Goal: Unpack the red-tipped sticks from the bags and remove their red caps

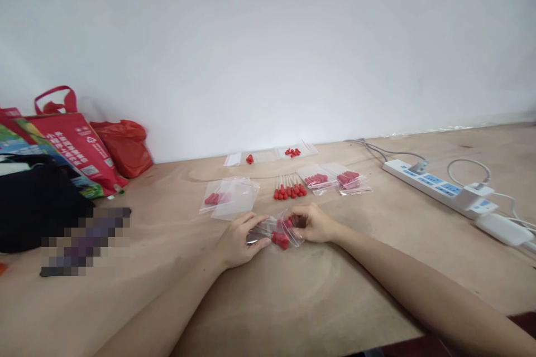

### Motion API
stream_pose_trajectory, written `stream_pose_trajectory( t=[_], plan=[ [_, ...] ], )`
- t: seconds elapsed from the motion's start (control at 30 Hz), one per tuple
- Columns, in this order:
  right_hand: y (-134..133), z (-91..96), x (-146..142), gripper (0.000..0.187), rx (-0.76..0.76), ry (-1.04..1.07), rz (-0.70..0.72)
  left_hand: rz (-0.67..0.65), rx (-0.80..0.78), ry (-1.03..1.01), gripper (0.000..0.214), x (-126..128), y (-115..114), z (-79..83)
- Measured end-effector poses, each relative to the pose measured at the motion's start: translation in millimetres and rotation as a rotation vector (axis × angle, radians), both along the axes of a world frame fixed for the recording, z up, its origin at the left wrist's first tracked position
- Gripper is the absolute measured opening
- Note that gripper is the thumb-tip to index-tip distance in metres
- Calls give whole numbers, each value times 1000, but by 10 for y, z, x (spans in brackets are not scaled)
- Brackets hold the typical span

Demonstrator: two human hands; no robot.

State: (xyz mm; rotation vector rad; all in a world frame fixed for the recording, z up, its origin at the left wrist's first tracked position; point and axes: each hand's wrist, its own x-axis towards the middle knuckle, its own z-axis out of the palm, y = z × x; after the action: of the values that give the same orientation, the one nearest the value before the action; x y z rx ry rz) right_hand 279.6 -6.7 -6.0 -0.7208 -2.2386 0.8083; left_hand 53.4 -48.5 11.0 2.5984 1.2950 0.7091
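Between my two hands is a clear zip bag (295, 239) holding thin sticks with red tips (280, 240). My left hand (242, 239) grips the bag's left end between thumb and fingers. My right hand (313, 223) pinches its right edge, by the red tips. Just beyond lies a row of loose red-tipped sticks (290, 192), tips toward me. Behind my left hand, flat clear bags (237, 198) overlap, with red tips showing through. To the right of the loose sticks lie a filled bag (317, 179) and another filled bag (348, 179).
Farther back near the wall lie more small bags with red pieces (292, 152). A white power strip (435, 185) with plugs and cables runs along the right. Red shopping bags (77, 142), a black bag (37, 203) and a blurred-out dark object (86, 241) occupy the left.
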Motion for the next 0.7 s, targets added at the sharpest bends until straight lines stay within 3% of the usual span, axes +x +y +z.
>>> stream_pose_trajectory(
  t=[0.13,0.27,0.43,0.7],
  plan=[
    [33,-34,60,19,-206,68,-20,37,-3,-8,36,-3,5,9],
    [-13,-11,65,26,-301,83,59,47,1,-7,35,3,15,4],
    [-105,5,-47,39,-320,81,20,46,17,-24,31,15,17,-6],
    [-26,-10,17,20,-322,137,14,87,-19,-28,34,2,42,-25]
  ],
)
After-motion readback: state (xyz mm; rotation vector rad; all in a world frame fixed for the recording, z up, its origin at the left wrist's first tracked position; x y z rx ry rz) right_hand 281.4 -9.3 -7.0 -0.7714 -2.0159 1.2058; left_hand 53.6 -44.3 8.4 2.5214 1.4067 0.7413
